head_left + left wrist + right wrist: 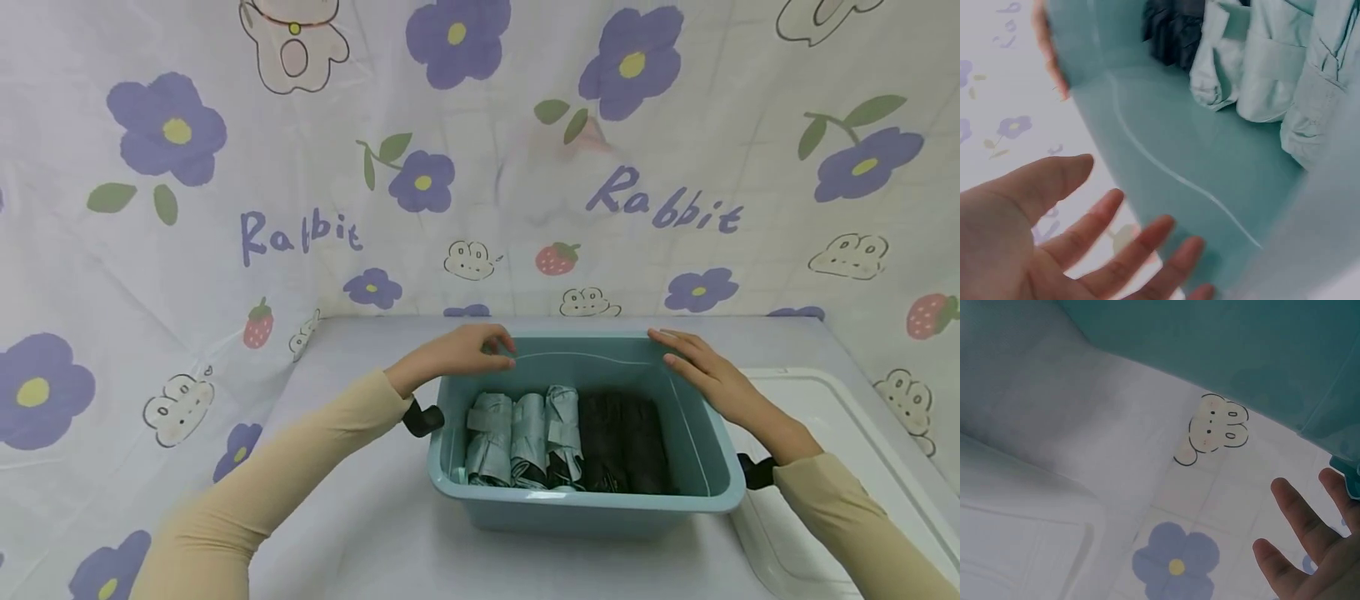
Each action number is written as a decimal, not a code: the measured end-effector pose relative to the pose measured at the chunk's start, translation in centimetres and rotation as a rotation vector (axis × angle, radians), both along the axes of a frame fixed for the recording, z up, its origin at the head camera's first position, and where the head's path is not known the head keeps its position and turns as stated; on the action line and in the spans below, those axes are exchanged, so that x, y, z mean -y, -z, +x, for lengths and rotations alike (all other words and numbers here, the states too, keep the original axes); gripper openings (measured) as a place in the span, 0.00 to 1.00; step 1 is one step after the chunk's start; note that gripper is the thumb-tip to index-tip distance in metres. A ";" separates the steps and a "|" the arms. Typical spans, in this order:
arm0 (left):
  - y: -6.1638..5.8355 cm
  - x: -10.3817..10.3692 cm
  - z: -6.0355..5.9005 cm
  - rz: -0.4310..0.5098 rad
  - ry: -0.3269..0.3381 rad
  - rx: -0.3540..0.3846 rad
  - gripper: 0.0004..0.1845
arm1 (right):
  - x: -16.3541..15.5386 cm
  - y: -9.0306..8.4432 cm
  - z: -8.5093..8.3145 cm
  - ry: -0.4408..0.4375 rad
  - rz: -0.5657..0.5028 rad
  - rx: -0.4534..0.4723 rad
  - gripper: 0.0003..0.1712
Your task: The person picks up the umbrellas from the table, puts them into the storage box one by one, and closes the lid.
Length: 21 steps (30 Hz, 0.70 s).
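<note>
On the worktop's middle, seen from the head camera, a teal bin (585, 500) holds three pale rolled cloths (525, 433) on its left and dark rolled cloths (626, 442) on its right. At the bin's far rim the left hand (468, 350) rests with fingers lightly bent, the right hand (693, 362) with fingers straight; neither grips anything. A white lid (832, 467) lies by the bin's right edge. From the left wrist, the left hand's fingers (1104, 244) spread relaxed beside the bin's wall (1172, 144). From the right wrist, straight fingers (1297, 512) hover over the flowered cloth (1175, 562) below the bin (1241, 344).
</note>
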State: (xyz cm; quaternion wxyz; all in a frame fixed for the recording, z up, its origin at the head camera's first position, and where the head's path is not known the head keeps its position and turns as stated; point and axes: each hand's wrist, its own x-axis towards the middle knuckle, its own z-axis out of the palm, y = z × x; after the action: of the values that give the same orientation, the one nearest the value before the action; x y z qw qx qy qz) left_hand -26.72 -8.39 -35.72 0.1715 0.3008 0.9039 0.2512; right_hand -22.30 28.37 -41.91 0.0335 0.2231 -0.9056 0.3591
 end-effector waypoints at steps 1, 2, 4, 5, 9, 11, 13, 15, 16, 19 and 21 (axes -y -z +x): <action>0.1 0.4 0.0 0.032 0.004 -0.023 0.17 | 0.0 0.0 0.0 -0.001 0.000 -0.001 0.27; 0.1 0.8 0.0 0.056 0.006 -0.048 0.17 | 0.0 0.1 0.0 0.001 -0.002 -0.001 0.27; 0.2 1.5 0.1 0.090 -0.001 -0.105 0.17 | 0.0 0.1 0.0 -0.002 -0.006 0.000 0.27; 0.2 1.9 0.2 0.107 -0.009 -0.135 0.17 | 0.0 0.1 0.0 -0.002 -0.007 0.000 0.27; 0.9 3.5 0.1 0.161 -0.053 -0.241 0.19 | 0.0 0.1 -0.1 -0.001 -0.014 0.008 0.27; 1.5 4.2 0.1 0.194 -0.065 -0.279 0.21 | 0.1 0.0 0.0 0.004 -0.018 0.015 0.26; 2.3 4.8 0.0 0.217 -0.077 -0.309 0.23 | 0.1 0.0 0.0 0.006 -0.015 0.021 0.26; 3.2 5.1 0.1 0.231 -0.100 -0.318 0.26 | 0.1 0.0 0.0 0.011 -0.020 0.024 0.26; 3.6 5.3 0.2 0.236 -0.114 -0.321 0.27 | 0.1 0.0 0.1 0.013 -0.022 0.024 0.26; 4.8 5.5 0.4 0.240 -0.151 -0.319 0.30 | 0.2 0.1 0.1 0.020 -0.026 0.024 0.26; 5.6 5.6 0.5 0.243 -0.153 -0.328 0.31 | 0.2 0.1 0.1 0.025 -0.033 0.024 0.26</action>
State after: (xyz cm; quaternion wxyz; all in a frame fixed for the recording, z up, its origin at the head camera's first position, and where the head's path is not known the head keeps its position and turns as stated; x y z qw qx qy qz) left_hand -26.19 -13.95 -41.30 -0.0350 0.2864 0.9029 0.3185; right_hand -22.15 28.14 -41.99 0.0310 0.2069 -0.9026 0.3762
